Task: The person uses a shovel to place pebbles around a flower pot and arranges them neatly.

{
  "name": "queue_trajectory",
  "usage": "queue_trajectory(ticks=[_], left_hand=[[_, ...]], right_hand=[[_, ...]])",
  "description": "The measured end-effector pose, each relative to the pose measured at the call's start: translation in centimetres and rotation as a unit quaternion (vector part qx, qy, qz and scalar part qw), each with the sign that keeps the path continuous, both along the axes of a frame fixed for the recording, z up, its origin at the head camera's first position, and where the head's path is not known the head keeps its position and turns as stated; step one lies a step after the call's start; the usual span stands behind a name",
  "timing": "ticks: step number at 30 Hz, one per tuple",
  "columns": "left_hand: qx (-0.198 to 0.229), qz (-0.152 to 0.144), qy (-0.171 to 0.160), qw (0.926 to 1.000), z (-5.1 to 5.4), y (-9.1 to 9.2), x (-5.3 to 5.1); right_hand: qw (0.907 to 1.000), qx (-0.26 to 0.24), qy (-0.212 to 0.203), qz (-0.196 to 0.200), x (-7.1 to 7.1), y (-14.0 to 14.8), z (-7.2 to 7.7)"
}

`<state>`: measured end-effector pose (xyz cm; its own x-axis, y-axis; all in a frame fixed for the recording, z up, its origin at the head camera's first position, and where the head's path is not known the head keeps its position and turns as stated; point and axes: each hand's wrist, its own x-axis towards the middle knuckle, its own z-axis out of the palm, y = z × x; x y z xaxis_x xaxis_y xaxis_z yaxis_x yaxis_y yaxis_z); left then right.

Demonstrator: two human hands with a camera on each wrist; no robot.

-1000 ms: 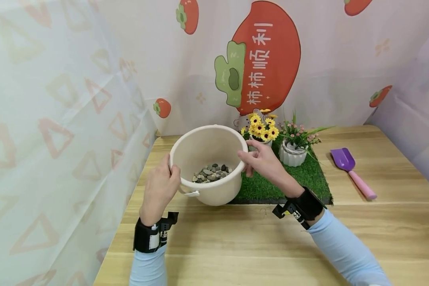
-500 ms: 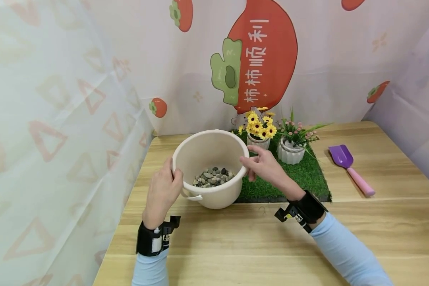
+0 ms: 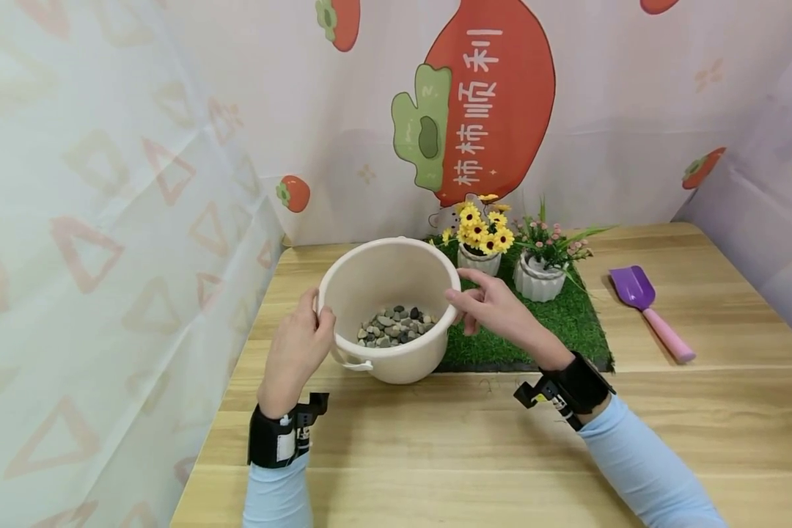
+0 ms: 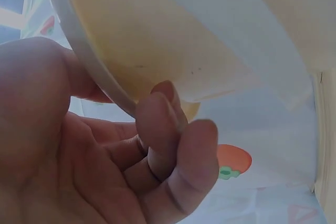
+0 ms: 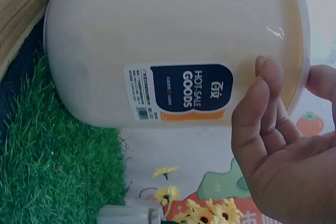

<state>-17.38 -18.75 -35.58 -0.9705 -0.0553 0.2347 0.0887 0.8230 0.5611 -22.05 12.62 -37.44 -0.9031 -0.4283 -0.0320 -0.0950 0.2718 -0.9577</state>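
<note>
A cream plastic bucket with a white bail handle stands at the left of the table, partly over the grass mat's left side. Grey and tan pebbles lie at its bottom. My left hand grips the rim on the left, thumb over the edge and fingers curled beneath, as the left wrist view shows. On the opposite side, my right hand pinches the rim between thumb and curled fingers. A printed label shows on the bucket's outer wall in the right wrist view.
A green artificial grass mat lies right of the bucket. On it stand a white pot of yellow flowers and a white ribbed pot with pink flowers. A purple shovel with a pink handle lies at the right. Patterned cloth hangs behind and left.
The bucket has tilted slightly or shifted a little between the frames, with both hands staying on its rim. The head view has also shifted a little. Shovel and pots stay in place.
</note>
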Motion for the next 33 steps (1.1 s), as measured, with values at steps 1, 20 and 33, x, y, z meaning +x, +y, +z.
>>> queue_trajectory(ticks=[1, 20, 33], left_hand=[[-0.003, 0.000, 0.001, 1.0000, 0.1, 0.0, -0.1], [-0.004, -0.007, 0.001, 1.0000, 0.1, -0.8, -1.7], [-0.001, -0.005, 0.001, 1.0000, 0.0, -1.2, -2.8]], right_hand=[[1.0000, 0.003, 0.001, 0.005, -0.1, 0.1, 0.0], [0.9984, 0.044, 0.031, 0.019, -0.5, 4.9, 0.3], [0.9966, 0.052, 0.051, -0.039, -0.1, 10.2, 1.1]])
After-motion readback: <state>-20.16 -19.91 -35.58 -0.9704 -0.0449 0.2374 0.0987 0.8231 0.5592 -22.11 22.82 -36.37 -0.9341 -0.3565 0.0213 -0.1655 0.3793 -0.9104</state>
